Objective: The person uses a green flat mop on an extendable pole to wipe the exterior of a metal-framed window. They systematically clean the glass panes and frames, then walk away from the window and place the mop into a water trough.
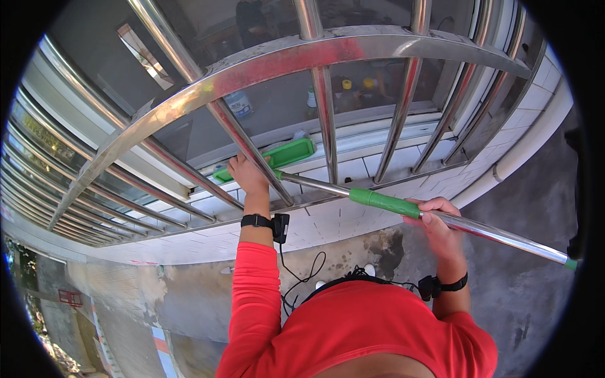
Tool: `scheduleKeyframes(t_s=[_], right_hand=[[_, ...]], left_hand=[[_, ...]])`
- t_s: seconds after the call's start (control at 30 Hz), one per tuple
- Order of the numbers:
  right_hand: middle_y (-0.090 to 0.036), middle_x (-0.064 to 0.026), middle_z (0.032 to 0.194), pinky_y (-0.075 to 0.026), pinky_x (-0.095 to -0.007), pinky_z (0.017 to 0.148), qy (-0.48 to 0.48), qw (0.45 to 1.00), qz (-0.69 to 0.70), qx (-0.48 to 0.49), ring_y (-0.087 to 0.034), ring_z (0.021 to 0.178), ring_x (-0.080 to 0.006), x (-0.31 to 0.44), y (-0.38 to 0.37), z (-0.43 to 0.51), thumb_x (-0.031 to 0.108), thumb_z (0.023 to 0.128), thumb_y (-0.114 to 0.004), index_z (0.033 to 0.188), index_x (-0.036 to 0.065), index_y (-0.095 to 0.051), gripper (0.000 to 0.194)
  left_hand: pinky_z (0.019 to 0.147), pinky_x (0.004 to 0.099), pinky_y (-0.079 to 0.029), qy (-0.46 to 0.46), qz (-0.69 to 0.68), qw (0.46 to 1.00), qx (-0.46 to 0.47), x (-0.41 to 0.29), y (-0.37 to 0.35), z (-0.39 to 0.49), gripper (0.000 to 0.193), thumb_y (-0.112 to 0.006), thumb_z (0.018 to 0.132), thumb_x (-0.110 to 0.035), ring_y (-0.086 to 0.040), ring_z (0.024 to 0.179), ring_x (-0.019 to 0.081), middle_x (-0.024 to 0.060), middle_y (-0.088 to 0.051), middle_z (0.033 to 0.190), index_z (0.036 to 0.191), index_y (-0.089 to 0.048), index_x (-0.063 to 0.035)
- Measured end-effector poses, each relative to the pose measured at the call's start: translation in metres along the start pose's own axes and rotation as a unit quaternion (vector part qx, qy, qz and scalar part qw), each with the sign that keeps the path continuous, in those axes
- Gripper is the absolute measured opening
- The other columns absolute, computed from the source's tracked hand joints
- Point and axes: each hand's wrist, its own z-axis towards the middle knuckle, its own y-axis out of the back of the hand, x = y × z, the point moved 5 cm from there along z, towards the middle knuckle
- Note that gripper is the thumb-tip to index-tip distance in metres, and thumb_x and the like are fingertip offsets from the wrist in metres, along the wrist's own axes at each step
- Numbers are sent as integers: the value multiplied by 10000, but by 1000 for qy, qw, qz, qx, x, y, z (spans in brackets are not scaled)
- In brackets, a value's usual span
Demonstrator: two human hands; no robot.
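A telescopic metal pole (501, 232) with a green sleeve (384, 202) slants across the view. Its long green plastic cleaning head (294, 152) lies behind the window bars, along the sill. My left hand (250, 176) reaches in between two bars and grips the head near its middle; the bar to its right partly hides the fingers. Pale fibres show at the head's far edge. Outside the bars, my right hand (437, 221) is closed around the pole just behind the green sleeve.
Stainless steel bars (324, 118) with a curved crossbar (283, 56) stand before the window glass (279, 104). Bottles show behind the glass. Below runs a white tiled wall (326, 224). A black cable (302, 279) hangs near my left forearm. A white pipe (515, 156) stands at right.
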Motion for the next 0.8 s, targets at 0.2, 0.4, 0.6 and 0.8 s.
scheduleKeyframes(t_s=[0.2, 0.4, 0.6, 0.8], right_hand=[[-668, -249, 1116, -519, -336, 866, 37, 987, -155, 20, -672, 1008, -246, 52, -18, -38, 41, 872, -682, 1018, -27, -646, 164], [-678, -222, 1099, -507, -325, 861, 39, 986, -159, 20, -661, 982, -221, 61, -28, -41, 26, 872, -673, 1038, -25, -653, 175], [-671, -229, 1120, -509, -321, 834, 52, 988, -141, 25, -657, 938, -206, 55, -40, -42, 30, 883, -664, 1055, -26, -644, 181], [-670, -248, 1114, -505, -311, 805, 69, 977, -200, 36, -654, 916, -198, 61, -43, -46, 72, 867, -696, 1019, -29, -649, 189]], left_hand=[[879, 437, -485, -62, -71, 994, 63, -33, -16, 1, 329, -834, 667, -264, -620, 931, 303, 90, -658, 922, 935, -733, -102], [1019, 446, -399, -65, -250, 948, 188, -15, -12, 6, 436, -788, 745, -377, -565, 1117, 341, 124, -676, 1100, 1078, -730, -102], [1128, 606, -169, 108, 23, 991, 73, 27, -4, -16, 401, -673, 875, -358, -299, 1360, 405, 235, -383, 1443, 1225, -655, -164], [1043, 492, -385, 52, -57, 995, 58, 33, -9, -20, 326, -706, 835, -217, -443, 1253, 426, 269, -534, 1280, 1144, -696, -115]])
